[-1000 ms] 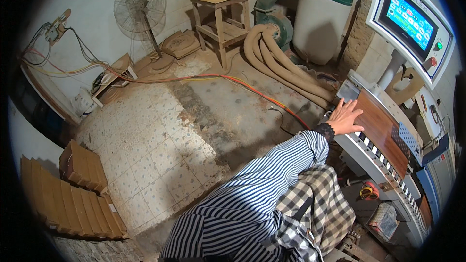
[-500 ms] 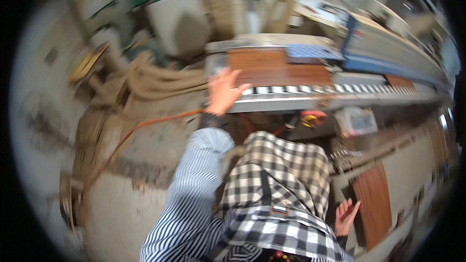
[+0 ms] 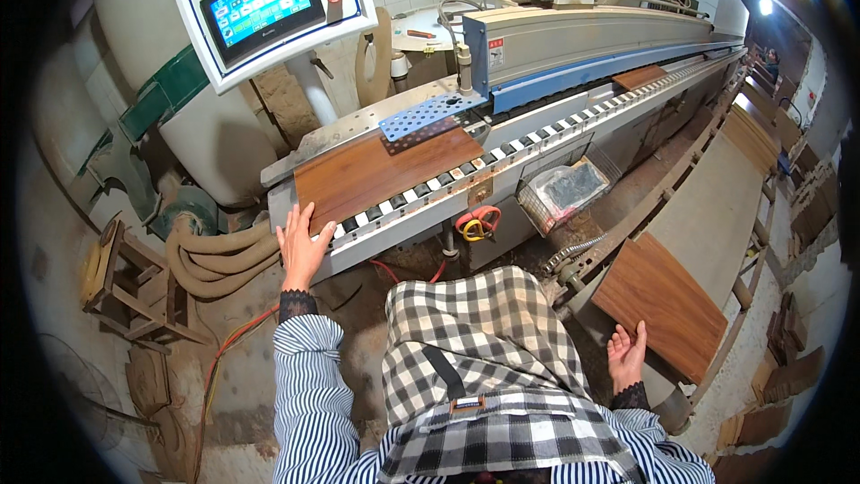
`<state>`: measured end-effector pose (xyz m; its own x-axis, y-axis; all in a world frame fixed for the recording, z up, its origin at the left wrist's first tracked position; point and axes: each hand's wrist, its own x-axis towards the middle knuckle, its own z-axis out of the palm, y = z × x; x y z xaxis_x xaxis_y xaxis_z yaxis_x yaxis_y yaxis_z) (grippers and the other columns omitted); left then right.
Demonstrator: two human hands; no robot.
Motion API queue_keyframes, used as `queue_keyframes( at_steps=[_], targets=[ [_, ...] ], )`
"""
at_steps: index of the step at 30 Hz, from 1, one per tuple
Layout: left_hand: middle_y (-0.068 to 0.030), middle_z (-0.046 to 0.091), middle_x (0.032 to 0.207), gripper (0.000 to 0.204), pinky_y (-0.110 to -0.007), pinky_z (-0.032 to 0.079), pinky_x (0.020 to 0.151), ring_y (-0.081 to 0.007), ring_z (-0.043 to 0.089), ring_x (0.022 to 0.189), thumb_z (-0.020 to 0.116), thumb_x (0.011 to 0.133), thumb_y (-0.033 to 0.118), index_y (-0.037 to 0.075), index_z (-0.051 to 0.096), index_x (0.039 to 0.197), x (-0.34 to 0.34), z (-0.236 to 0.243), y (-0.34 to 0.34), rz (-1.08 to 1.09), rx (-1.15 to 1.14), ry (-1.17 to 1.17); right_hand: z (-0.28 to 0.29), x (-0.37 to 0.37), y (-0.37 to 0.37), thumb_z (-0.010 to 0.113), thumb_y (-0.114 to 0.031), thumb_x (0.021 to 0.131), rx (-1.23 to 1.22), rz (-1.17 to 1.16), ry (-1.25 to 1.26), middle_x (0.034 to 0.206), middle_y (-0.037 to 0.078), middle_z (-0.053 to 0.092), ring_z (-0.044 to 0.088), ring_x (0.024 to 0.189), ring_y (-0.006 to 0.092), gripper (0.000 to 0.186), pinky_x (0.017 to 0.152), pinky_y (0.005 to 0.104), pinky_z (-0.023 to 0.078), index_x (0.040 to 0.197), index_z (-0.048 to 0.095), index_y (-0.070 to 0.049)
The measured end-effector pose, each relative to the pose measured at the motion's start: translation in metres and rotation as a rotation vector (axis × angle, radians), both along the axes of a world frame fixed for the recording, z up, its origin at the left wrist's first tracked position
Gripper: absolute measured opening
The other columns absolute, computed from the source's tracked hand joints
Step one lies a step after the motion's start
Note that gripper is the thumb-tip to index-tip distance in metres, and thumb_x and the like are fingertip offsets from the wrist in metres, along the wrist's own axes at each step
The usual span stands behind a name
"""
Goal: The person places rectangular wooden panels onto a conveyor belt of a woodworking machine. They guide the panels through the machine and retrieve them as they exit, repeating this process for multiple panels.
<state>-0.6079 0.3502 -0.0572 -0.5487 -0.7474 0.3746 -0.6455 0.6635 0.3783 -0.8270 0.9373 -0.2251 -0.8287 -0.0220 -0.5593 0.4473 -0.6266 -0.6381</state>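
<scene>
A flat wood-grain panel (image 3: 385,170) lies on the machine's bed, partly beneath a blue perforated guard (image 3: 430,116). My left hand (image 3: 303,246) is open, its spread fingertips at the panel's near-left end, next to the black-and-white conveyor track (image 3: 421,191). On the long grey board at lower right rests a second wood-grain panel (image 3: 663,309). Beside that panel's near edge is my right hand (image 3: 627,357), palm showing and fingers apart. A fingertip appears to touch the edge; I see no grip around it.
A control screen (image 3: 264,4) stands behind the bed on a post. Red- and yellow-handled scissors (image 3: 478,223) and a wire basket (image 3: 573,188) hang at the machine's front. Thick hoses (image 3: 219,260) and a wooden stool (image 3: 134,282) are at left. The grey board (image 3: 708,206) runs along the right.
My view has turned to the right and sharpened from a blur. My right hand is now closer to the near edge of the lower-right panel. My left hand stays at the bed panel's left end.
</scene>
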Motion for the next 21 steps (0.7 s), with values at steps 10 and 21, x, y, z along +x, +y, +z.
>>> queue_keyframes(
  at_steps=[10, 21],
  targets=[
    [-0.0225, 0.035, 0.150, 0.066, -0.050, 0.008, 0.117, -0.0332, 0.028, 0.142, 0.063, 0.085, 0.046, 0.008, 0.050, 0.138, 0.006, 0.004, -0.003, -0.037, 0.063, 0.022, 0.011, 0.007, 0.005, 0.069, -0.054, 0.083, 0.007, -0.001, -0.013, 0.082, 0.005, 0.068, 0.062, 0.070, 0.0145, 0.044, 0.065, 0.0276, 0.052, 0.084, 0.053, -0.014],
    [-0.0223, 0.036, 0.149, 0.064, -0.050, 0.009, 0.117, -0.0332, 0.028, 0.142, 0.063, 0.086, 0.044, 0.008, 0.050, 0.137, 0.006, 0.000, -0.012, -0.059, 0.105, 0.057, 0.013, 0.014, 0.029, 0.071, -0.059, 0.078, 0.058, -0.079, -0.024, 0.084, 0.004, 0.067, 0.061, 0.072, 0.0136, 0.052, 0.067, 0.0268, 0.050, 0.089, 0.057, -0.011]
  ],
)
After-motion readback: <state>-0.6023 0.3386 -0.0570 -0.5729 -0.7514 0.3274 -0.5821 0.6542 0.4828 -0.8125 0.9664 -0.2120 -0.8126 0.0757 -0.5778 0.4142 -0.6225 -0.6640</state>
